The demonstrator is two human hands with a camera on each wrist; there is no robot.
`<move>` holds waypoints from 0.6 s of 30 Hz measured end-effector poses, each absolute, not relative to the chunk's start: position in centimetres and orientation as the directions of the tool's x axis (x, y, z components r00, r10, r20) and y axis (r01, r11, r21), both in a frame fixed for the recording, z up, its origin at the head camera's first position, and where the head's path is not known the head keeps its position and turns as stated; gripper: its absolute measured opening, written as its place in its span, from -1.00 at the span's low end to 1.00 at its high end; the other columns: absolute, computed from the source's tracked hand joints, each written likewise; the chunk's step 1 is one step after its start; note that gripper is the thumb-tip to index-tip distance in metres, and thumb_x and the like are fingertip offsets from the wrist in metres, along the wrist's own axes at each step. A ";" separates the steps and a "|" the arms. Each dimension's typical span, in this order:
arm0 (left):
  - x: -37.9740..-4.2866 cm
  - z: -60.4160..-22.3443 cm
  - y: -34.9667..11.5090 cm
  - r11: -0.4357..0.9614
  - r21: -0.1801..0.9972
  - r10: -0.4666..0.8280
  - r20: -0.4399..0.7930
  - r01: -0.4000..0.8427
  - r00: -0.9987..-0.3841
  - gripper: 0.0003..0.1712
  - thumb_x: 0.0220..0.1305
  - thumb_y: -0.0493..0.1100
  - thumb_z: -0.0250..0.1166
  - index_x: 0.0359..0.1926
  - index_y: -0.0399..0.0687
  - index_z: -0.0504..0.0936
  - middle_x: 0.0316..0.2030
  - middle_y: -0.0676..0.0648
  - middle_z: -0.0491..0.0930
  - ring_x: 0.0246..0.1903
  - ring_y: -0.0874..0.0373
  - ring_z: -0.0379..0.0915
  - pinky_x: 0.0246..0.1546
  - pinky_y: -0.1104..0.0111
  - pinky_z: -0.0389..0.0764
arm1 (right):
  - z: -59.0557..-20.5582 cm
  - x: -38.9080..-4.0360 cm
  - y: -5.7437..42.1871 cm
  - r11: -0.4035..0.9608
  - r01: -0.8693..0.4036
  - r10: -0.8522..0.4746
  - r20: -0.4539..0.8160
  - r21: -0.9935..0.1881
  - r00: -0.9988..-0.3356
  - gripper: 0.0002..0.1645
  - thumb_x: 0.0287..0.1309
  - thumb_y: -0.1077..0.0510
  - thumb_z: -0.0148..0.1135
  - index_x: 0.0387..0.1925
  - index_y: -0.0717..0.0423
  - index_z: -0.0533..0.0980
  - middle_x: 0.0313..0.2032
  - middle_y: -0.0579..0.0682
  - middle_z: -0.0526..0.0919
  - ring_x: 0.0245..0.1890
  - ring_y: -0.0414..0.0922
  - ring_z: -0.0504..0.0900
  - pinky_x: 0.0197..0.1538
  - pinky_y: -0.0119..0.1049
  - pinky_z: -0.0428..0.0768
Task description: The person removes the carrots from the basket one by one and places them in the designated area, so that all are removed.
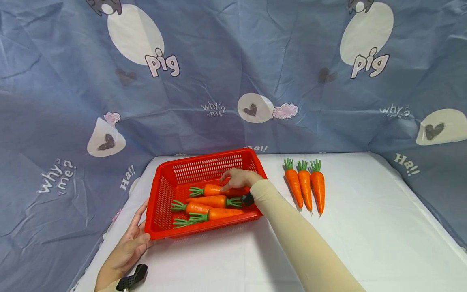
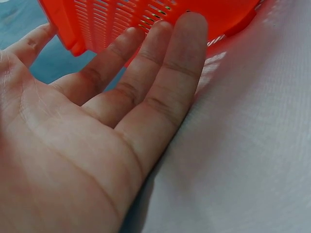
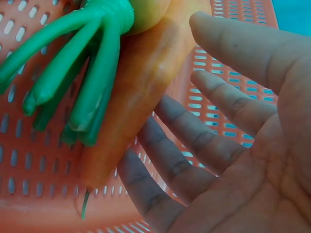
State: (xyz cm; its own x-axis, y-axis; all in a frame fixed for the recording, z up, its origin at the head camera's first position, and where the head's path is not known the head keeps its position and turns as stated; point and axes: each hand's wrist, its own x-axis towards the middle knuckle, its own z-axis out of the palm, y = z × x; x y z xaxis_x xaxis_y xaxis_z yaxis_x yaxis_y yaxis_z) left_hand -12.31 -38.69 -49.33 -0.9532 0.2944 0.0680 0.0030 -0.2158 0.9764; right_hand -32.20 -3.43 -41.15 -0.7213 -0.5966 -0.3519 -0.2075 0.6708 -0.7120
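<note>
Head view: the red basket [image 1: 206, 225] stands on the white bench [image 1: 219, 261], left of centre. Several carrots [image 1: 225, 213] lie inside it, most with tops toward the left and one with its top toward the right. The left hand [image 1: 132, 244] is positioned at the front left corner of the basket, thumb near the rim. The right hand [image 1: 238, 179] is inside the basket, above the rearmost carrot. On the bench, to the right of the basket, three carrots [image 1: 305, 187] lie side by side, tops toward the patterned cloth [image 1: 204, 77]. Left wrist view: the fingers extend nearly straight against the slotted basket wall; the left hand supports it without clenching. Right wrist view: the fingers are spread and relaxed, tips along the edge of one carrot; the right hand is released. Green leaves [image 3: 108, 63] of another carrot overlap that carrot.
</note>
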 end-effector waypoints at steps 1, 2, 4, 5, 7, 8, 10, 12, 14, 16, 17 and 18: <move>-12.3 -49.4 -38.7 -0.217 0.976 0.296 0.076 0.010 -0.952 0.06 0.58 -0.33 0.14 0.74 0.50 -0.25 0.49 0.26 0.34 0.37 0.25 0.55 0.26 0.26 0.69 | -41.1 -32.2 -3.4 0.669 -0.203 -0.597 -0.354 -0.716 -0.720 -0.41 0.40 0.06 0.40 0.37 0.16 0.53 0.42 0.14 0.52 0.41 0.10 0.44 0.57 0.02 0.40; -12.3 -49.4 -38.6 -0.217 0.976 0.299 0.084 0.017 -0.950 0.06 0.58 -0.33 0.13 0.74 0.49 -0.25 0.48 0.26 0.34 0.37 0.26 0.54 0.26 0.26 0.69 | -41.2 -32.1 -3.4 0.667 -0.199 -0.598 -0.356 -0.718 -0.718 -0.41 0.40 0.06 0.41 0.37 0.16 0.53 0.42 0.14 0.52 0.41 0.10 0.44 0.57 0.02 0.41; -12.3 -49.4 -38.6 -0.222 0.975 0.309 0.099 0.029 -0.946 0.05 0.58 -0.31 0.14 0.74 0.48 -0.26 0.49 0.25 0.35 0.37 0.26 0.54 0.26 0.27 0.69 | -41.2 -32.1 -3.4 0.673 -0.192 -0.592 -0.364 -0.714 -0.719 -0.41 0.39 0.05 0.41 0.36 0.13 0.54 0.43 0.13 0.52 0.41 0.09 0.44 0.57 0.02 0.41; -12.3 -49.5 -38.7 -0.224 0.974 0.312 0.103 0.033 -0.945 0.05 0.58 -0.31 0.14 0.74 0.48 -0.26 0.49 0.25 0.35 0.37 0.25 0.54 0.26 0.27 0.69 | -41.2 -32.1 -3.4 0.679 -0.192 -0.588 -0.368 -0.709 -0.720 -0.42 0.39 0.05 0.41 0.35 0.12 0.55 0.42 0.12 0.52 0.40 0.08 0.44 0.56 0.02 0.41; -12.3 -49.5 -38.7 -0.229 0.973 0.318 0.112 0.038 -0.941 0.05 0.58 -0.30 0.14 0.74 0.47 -0.26 0.49 0.24 0.36 0.37 0.25 0.54 0.26 0.27 0.69 | -41.2 -32.1 -3.4 0.694 -0.204 -0.584 -0.375 -0.690 -0.720 -0.44 0.39 0.04 0.42 0.34 0.09 0.57 0.41 0.11 0.54 0.35 0.04 0.45 0.56 0.00 0.42; -12.3 -49.6 -38.7 -0.233 0.972 0.323 0.116 0.039 -0.939 0.05 0.59 -0.30 0.14 0.74 0.47 -0.26 0.49 0.24 0.36 0.38 0.25 0.53 0.27 0.27 0.69 | -41.2 -32.2 -3.5 0.701 -0.211 -0.582 -0.377 -0.681 -0.720 -0.45 0.39 0.04 0.42 0.33 0.07 0.58 0.40 0.10 0.55 0.33 0.02 0.46 0.55 -0.01 0.42; -12.3 -49.6 -38.7 -0.234 0.971 0.319 0.115 0.039 -0.941 0.05 0.58 -0.30 0.14 0.74 0.48 -0.25 0.49 0.24 0.37 0.37 0.24 0.54 0.26 0.27 0.69 | -41.2 -32.2 -3.5 0.707 -0.219 -0.584 -0.381 -0.672 -0.717 -0.48 0.39 0.05 0.41 0.31 0.06 0.60 0.39 0.11 0.55 0.31 0.01 0.46 0.55 -0.02 0.42; -12.3 -49.6 -38.8 -0.235 0.971 0.319 0.116 0.040 -0.940 0.04 0.59 -0.30 0.14 0.74 0.48 -0.25 0.49 0.24 0.37 0.37 0.24 0.54 0.26 0.27 0.69 | -41.2 -32.3 -3.5 0.709 -0.230 -0.590 -0.382 -0.667 -0.711 -0.49 0.38 0.08 0.41 0.31 0.06 0.61 0.39 0.11 0.56 0.29 0.00 0.47 0.55 -0.03 0.42; -12.3 -49.6 -38.8 -0.237 0.971 0.320 0.117 0.040 -0.940 0.04 0.58 -0.31 0.13 0.74 0.48 -0.25 0.49 0.24 0.37 0.37 0.24 0.54 0.26 0.27 0.69 | -41.3 -32.3 -3.5 0.706 -0.231 -0.594 -0.384 -0.669 -0.707 -0.50 0.37 0.11 0.40 0.30 0.07 0.61 0.38 0.12 0.57 0.29 0.01 0.47 0.55 -0.03 0.42; -12.3 -49.7 -38.8 -0.240 0.970 0.323 0.120 0.041 -0.939 0.04 0.59 -0.31 0.14 0.74 0.48 -0.25 0.49 0.24 0.38 0.37 0.24 0.54 0.26 0.27 0.70 | -41.4 -32.3 -3.5 0.706 -0.234 -0.596 -0.383 -0.668 -0.706 -0.50 0.36 0.13 0.41 0.30 0.08 0.61 0.37 0.13 0.58 0.28 0.01 0.48 0.55 -0.03 0.42; -12.4 -49.7 -38.8 -0.243 0.969 0.327 0.123 0.042 -0.937 0.05 0.59 -0.31 0.14 0.74 0.48 -0.25 0.49 0.23 0.38 0.37 0.23 0.54 0.26 0.26 0.69 | -41.5 -32.3 -3.6 0.706 -0.234 -0.597 -0.385 -0.668 -0.704 -0.49 0.36 0.14 0.40 0.30 0.09 0.61 0.36 0.13 0.58 0.28 0.01 0.48 0.54 -0.03 0.43; -12.4 -49.7 -38.8 -0.246 0.968 0.329 0.124 0.042 -0.936 0.05 0.59 -0.32 0.14 0.74 0.48 -0.25 0.49 0.23 0.38 0.37 0.23 0.54 0.26 0.26 0.70 | -41.5 -32.3 -3.6 0.704 -0.232 -0.598 -0.385 -0.671 -0.703 -0.49 0.36 0.15 0.40 0.31 0.10 0.60 0.37 0.13 0.58 0.28 0.01 0.48 0.55 -0.03 0.43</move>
